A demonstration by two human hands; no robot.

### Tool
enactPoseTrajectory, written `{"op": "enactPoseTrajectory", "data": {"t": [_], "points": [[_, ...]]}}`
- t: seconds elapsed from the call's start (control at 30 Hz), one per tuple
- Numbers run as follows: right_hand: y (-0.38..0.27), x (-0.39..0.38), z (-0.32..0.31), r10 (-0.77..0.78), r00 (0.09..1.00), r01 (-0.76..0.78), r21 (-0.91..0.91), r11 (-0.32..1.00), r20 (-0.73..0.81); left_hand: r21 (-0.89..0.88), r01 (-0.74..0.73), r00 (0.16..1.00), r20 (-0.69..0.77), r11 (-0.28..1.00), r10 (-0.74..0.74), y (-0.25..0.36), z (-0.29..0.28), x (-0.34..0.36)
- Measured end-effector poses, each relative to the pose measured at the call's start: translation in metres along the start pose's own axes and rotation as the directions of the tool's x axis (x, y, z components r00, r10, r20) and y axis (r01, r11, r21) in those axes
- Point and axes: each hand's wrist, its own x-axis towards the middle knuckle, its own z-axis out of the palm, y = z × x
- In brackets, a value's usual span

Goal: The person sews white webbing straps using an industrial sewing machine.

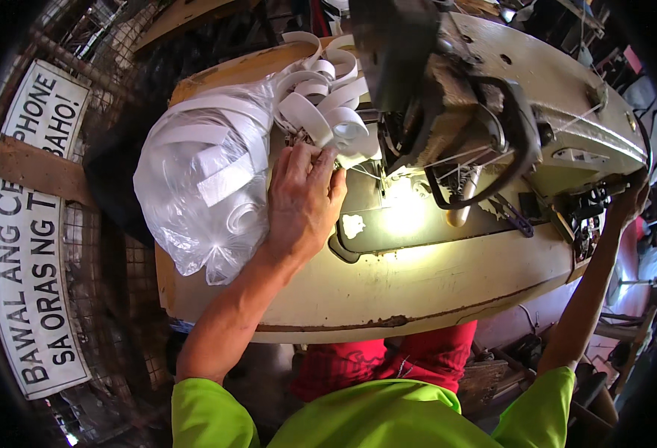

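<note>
My left hand (302,196) lies on the sewing table left of the needle area, its fingers bent and close together on the end of a white fabric band (304,118). Its fingertips are partly hidden. Loops of that band pile up just beyond the hand, some running toward the sewing machine (567,89). Against my left wrist rests a clear plastic bag (201,179) full of rolled white band. My right hand (628,200) reaches the machine's far right end, by its handwheel side; shadow and the picture's rim hide its fingers.
A lamp lights the metal needle plate (373,231). Purple-handled snips (518,220) lie below the machine arm. An open compartment with small dark parts (588,224) is at the table's right. The table's worn front edge (388,322) faces me; wire mesh (138,299) stands left.
</note>
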Motion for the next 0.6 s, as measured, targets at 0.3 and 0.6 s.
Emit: {"op": "enactPoseTrajectory", "data": {"t": [0.3, 0.6], "points": [[0.007, 0.008, -0.008, 0.068, 0.996, -0.07, 0.031, 0.997, 0.064, -0.155, 0.038, 0.999, 0.044, 0.987, -0.031, -0.004, -0.002, -0.015], [0.021, 0.007, -0.015, -0.228, 0.949, 0.276, -0.229, 0.933, 0.217, -0.141, 0.12, 0.992, 0.065, 0.983, -0.111, -0.003, -0.004, -0.015]]}}
